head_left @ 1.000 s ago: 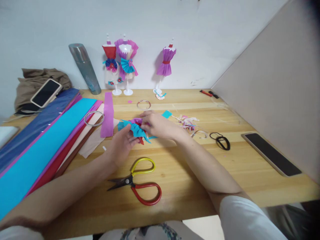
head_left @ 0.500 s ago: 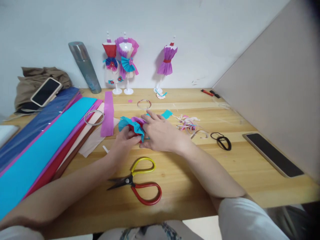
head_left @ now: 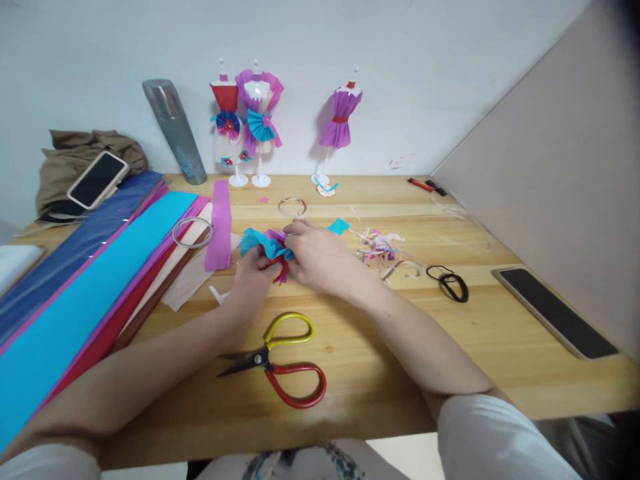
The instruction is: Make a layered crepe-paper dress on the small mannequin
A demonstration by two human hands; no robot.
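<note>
Between my two hands lies a ruffled bundle of crepe paper [head_left: 267, 244], blue on top with purple and red beneath. My left hand [head_left: 254, 272] pinches its near left side, fingers closed on the paper. Over the right side bends my right hand [head_left: 317, 257], its fingers curled onto the same paper and its fingertips partly hidden. Just in front of the hands, a pair of scissors [head_left: 273, 360] with one yellow and one red handle rests with its blades apart. A small blue paper piece [head_left: 339, 226] sits beyond the right hand.
Crepe paper sheets [head_left: 100, 267] spread along the left, with a silver ring [head_left: 193, 233] on them. Paper scraps [head_left: 377, 247], black hair ties [head_left: 453, 287] and a phone [head_left: 555, 313] are on the right. Dressed mannequins [head_left: 340, 120] and a bottle [head_left: 175, 133] stand by the wall.
My hands have shifted slightly on the ruffled crepe paper, and more of its red and purple underside shows between them. The view has moved a little, so everything sits slightly differently.
</note>
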